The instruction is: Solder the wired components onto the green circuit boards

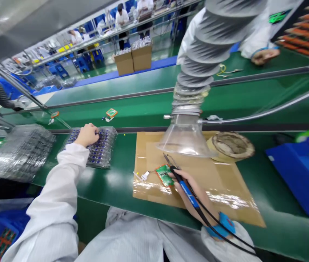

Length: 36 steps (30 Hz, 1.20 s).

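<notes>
"Where are the hands?"

"The left hand (87,135) is over the tray (113,141), fingertips curled down among the blue parts (97,154). I can't tell whether it pinches one. The right hand (201,194) grasps the iron (188,193), its fingertips reaching the near right side of the board (164,175)."

"And the board?"

"On the brown mat (149,153), just right of the white plug (145,175), near the hood (184,140)."

"How is this best done?"

"I'd pick straight up with the fingertips, one part only, and press lightly so the neighbours stay seated. The tray looks thin (clear plastic flexes easily), so a sideways drag could shift it."

"What about the iron?"

"Its tip points away from the body, past the board's far edge. That seems a good resting angle: treat it as hot, and keep it off the plug's wire. With eyes on the tray, the right wrist is best kept quiet, its cables slack."
</notes>
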Available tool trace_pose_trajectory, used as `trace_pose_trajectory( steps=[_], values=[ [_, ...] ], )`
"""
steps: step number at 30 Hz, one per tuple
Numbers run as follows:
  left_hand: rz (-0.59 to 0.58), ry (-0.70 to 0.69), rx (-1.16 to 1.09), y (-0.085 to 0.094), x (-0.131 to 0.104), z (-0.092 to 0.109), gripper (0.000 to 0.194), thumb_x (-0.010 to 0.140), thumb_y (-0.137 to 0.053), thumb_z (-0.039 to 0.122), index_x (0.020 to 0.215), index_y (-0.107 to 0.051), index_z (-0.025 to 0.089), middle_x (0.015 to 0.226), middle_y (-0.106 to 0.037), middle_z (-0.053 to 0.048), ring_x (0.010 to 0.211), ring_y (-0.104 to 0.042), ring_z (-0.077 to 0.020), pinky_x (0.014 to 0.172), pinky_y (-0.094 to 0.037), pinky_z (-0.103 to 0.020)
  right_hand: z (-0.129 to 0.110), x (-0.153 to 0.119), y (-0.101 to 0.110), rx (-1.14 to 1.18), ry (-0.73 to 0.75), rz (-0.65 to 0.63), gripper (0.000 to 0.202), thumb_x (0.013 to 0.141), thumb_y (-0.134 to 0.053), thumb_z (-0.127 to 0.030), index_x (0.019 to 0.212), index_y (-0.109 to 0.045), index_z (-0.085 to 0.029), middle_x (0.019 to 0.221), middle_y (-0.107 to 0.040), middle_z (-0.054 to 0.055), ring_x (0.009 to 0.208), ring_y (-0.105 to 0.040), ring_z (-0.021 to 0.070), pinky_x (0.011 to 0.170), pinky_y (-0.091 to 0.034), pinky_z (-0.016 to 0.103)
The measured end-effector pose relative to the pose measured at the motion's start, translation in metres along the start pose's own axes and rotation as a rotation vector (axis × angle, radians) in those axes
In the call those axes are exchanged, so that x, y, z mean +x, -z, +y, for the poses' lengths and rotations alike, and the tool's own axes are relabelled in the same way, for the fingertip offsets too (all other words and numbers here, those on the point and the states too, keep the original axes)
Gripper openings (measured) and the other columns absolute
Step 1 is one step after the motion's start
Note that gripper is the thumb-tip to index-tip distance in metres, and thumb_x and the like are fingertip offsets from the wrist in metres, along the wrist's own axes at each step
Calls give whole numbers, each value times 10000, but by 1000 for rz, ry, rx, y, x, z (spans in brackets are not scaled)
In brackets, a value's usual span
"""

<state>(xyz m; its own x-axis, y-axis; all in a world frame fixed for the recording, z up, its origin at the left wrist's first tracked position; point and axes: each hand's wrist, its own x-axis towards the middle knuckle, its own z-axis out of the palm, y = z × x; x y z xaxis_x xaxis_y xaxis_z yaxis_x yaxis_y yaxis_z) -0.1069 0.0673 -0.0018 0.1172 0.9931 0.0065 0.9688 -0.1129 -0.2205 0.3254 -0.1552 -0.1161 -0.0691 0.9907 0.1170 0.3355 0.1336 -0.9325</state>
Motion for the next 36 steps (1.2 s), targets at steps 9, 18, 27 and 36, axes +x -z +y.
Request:
trace_pose_trajectory(
  steps=[9,18,27,36],
  values=[
    [241,22,-549,23,-28,39,128,824,-612,302,867,-679,202,785,-705,-38,727,-633,-195,729,-480,-296,-4,5,7,40,34,-55,412,1016,-551,-366,1416,-478,-301,1337,-701,77,1229,-686,256,1072,-547,472],
    [-2,90,-2016,-4,-111,215,326,727,-840,419,732,-627,172,743,-667,-20,582,-568,-93,534,-444,-215,-16,-9,-16,-117,-51,153,446,999,-554,-367,1435,-483,-307,1378,-670,76,1239,-670,272,1038,-553,470],
    [-400,-24,-1597,7,-127,243,222,714,-823,372,724,-754,161,693,-743,-55,604,-636,-148,619,-517,-264,-24,-11,-12,66,-52,358,495,939,-667,-339,1405,-510,-284,1345,-681,108,1161,-701,273,1027,-562,495],
    [-239,-205,-1363,17,-141,263,149,790,-737,327,723,-772,199,732,-759,-37,655,-666,-169,613,-518,-258,-54,10,-19,495,-129,402,306,832,-775,-315,1097,-632,-258,927,-757,14,811,-741,168,732,-625,300]
  ],
)
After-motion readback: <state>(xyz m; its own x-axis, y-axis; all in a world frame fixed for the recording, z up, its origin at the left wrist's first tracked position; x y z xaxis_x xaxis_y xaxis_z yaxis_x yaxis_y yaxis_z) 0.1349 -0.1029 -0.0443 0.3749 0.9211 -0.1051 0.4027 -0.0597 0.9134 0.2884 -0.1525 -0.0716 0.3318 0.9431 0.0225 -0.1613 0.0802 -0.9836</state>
